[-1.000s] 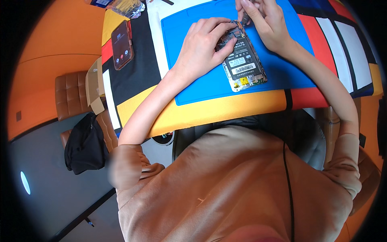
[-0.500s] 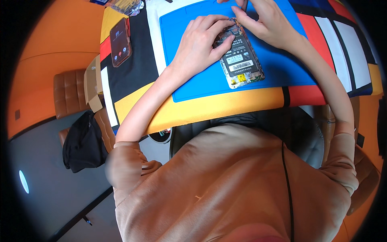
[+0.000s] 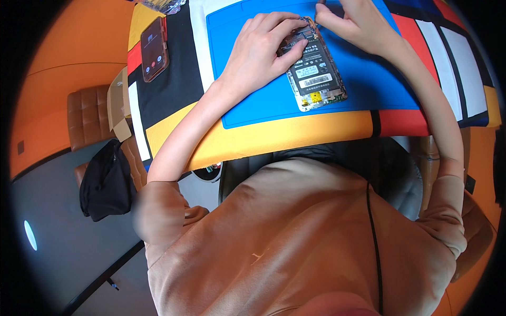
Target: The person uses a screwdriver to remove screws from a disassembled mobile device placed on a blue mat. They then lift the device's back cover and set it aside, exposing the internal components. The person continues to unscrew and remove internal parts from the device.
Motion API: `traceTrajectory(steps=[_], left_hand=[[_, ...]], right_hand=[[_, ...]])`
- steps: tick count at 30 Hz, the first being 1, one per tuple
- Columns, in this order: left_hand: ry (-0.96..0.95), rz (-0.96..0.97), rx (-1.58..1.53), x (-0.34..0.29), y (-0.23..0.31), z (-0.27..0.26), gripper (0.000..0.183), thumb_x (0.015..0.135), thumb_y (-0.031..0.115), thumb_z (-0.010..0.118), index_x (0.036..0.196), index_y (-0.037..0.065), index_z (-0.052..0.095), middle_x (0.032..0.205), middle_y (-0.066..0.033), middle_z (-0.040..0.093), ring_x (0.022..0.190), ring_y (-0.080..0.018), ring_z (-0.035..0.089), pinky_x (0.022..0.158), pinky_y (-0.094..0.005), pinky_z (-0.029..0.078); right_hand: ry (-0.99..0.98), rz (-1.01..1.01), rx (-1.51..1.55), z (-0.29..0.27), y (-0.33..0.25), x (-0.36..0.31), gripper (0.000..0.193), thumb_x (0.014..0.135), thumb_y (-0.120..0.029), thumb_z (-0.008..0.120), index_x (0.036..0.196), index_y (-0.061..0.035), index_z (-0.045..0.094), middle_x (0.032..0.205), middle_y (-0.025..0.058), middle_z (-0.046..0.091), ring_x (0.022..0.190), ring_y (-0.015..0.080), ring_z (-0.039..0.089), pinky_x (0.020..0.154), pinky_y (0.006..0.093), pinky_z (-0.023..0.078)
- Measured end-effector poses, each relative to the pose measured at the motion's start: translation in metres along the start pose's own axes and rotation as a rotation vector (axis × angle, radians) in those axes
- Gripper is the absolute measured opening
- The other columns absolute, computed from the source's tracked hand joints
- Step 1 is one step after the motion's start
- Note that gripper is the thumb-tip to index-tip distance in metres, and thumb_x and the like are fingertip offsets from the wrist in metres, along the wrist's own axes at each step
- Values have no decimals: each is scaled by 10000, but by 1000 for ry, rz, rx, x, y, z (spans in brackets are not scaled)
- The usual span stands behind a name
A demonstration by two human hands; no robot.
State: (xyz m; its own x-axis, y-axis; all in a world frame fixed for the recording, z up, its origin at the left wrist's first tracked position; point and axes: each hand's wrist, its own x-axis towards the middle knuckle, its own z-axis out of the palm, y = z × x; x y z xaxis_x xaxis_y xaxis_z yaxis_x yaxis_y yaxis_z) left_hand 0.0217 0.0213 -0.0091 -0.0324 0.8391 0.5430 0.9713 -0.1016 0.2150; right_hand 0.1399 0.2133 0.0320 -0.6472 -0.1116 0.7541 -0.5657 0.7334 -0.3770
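An opened phone [image 3: 315,67] lies tilted on a blue mat [image 3: 253,108], its black labelled battery and circuit board exposed. A patch of yellow shows at its near end. My left hand [image 3: 261,50] is closed on the phone's far left part, thumb and forefinger pressing on the board and covering some of it. Just beyond the phone's far right corner is my right hand [image 3: 363,26], fingers pinched round a thin dark tool [image 3: 320,2]. The picture's upper edge cuts off most of the tool, so its kind and tip are hidden.
Another phone [image 3: 155,50], its screen lit, lies on the colour-blocked tablecloth [image 3: 179,79] at left. A clear plastic container [image 3: 163,4] stands at the far left. Beside the table are a cardboard box [image 3: 118,105], a brown chair [image 3: 87,118] and a black bag [image 3: 108,181].
The whole view has shifted slightly, with the table appearing higher. My right hand's fingers have moved a little to the right of the phone's far end. My left hand stays on the phone.
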Motion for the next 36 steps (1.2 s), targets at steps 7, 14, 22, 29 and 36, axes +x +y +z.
traceTrajectory(steps=[7, 14, 22, 29, 36], left_hand=[[-4, -35, -25, -2, -2, 5, 340, 959, 310, 685, 1215, 88, 707, 1225, -92, 672, 1133, -272, 609, 1017, -403, 471], [0, -16, -15, -1, -3, 5, 349, 963, 316, 684, 1223, 85, 708, 1235, -94, 670, 1134, -274, 609, 1005, -400, 472], [-8, -23, -12, -1, -3, 5, 361, 962, 323, 687, 1229, 82, 711, 1250, -93, 674, 1136, -270, 613, 1001, -393, 471], [3, -14, 9, -2, -4, 8, 372, 963, 335, 687, 1233, 80, 710, 1244, -102, 676, 1133, -269, 616, 997, -398, 479], [-17, -14, 2, 1, 0, 0, 358, 957, 314, 690, 1226, 78, 709, 1234, -98, 675, 1121, -270, 615, 998, -396, 476]], right_hand=[[-95, 105, -84, -5, -2, -2, 266, 890, -104, 649, 1081, -28, 480, 960, 154, 586, 891, 323, 598, 809, 387, 486], [-20, -10, -79, -1, 5, -4, 253, 896, -102, 638, 1092, -31, 494, 940, 153, 563, 898, 330, 604, 805, 398, 490], [-14, 22, -156, -3, 1, -3, 285, 866, -119, 641, 1091, -40, 485, 928, 158, 540, 864, 354, 574, 794, 423, 476], [-24, 60, -131, -6, -9, 0, 290, 866, -91, 622, 1109, -41, 472, 969, 172, 562, 902, 357, 601, 805, 419, 485], [-92, 213, -33, -3, -10, -4, 303, 885, -100, 612, 1136, -27, 460, 963, 172, 563, 864, 350, 617, 768, 413, 504]])
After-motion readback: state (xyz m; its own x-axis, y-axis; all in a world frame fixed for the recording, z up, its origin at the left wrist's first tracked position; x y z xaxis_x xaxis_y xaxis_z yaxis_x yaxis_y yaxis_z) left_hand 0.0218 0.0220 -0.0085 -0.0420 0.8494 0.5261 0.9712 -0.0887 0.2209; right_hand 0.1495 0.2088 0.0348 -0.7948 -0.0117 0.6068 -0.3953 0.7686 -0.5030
